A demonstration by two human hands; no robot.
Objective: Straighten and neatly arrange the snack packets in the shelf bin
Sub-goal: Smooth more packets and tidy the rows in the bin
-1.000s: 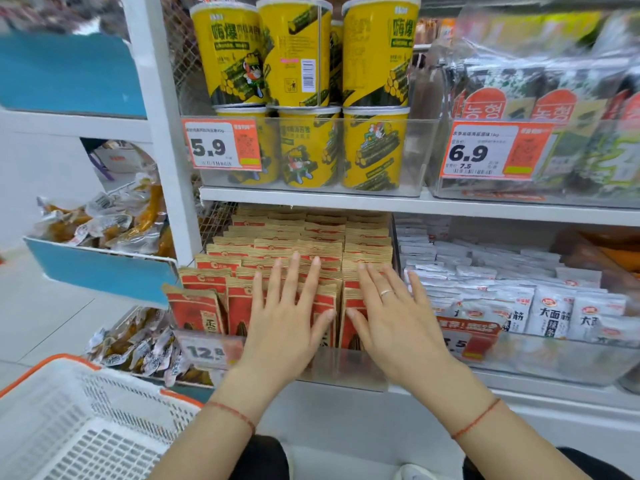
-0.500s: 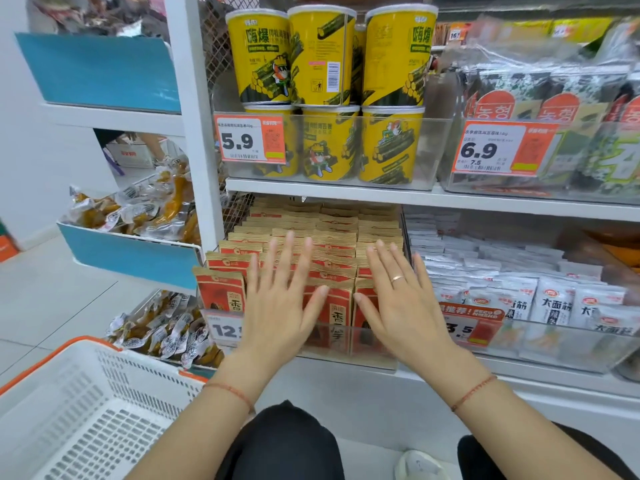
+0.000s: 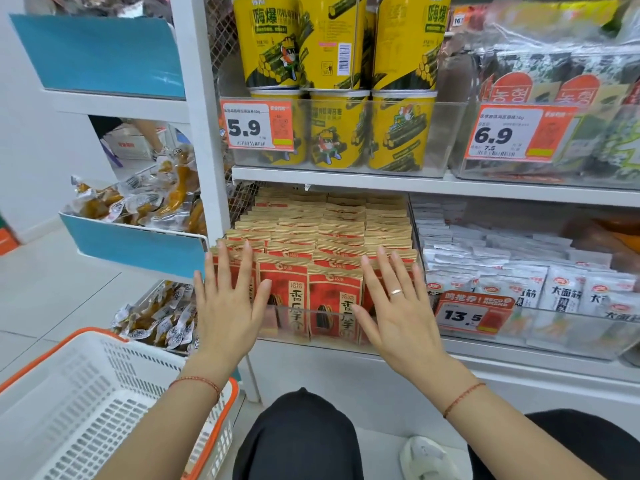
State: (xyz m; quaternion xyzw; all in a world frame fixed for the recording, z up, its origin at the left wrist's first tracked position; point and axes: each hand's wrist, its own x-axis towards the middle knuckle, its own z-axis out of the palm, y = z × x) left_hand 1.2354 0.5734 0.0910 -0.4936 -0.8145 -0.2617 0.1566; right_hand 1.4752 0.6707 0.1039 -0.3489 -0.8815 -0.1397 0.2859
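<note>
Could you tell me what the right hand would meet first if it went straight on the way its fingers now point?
Most likely the front row of red-and-tan paper snack packets in the clear plastic shelf bin. The open right hand points up and forward at them; whether it already touches them is unclear.

1. A person's left hand (image 3: 227,306) and right hand (image 3: 398,310), fingers straight and spread, lie flat against the front of a clear shelf bin (image 3: 287,323).
2. The bin holds upright rows of red-and-tan snack packets (image 3: 332,299).
3. Just right, a second bin holds white packets (image 3: 561,289) behind an orange 13.5 price tag (image 3: 472,313).
4. The shelf above carries yellow canisters (image 3: 337,129).
5. A white basket with orange rim (image 3: 86,403) sits lower left.
</note>
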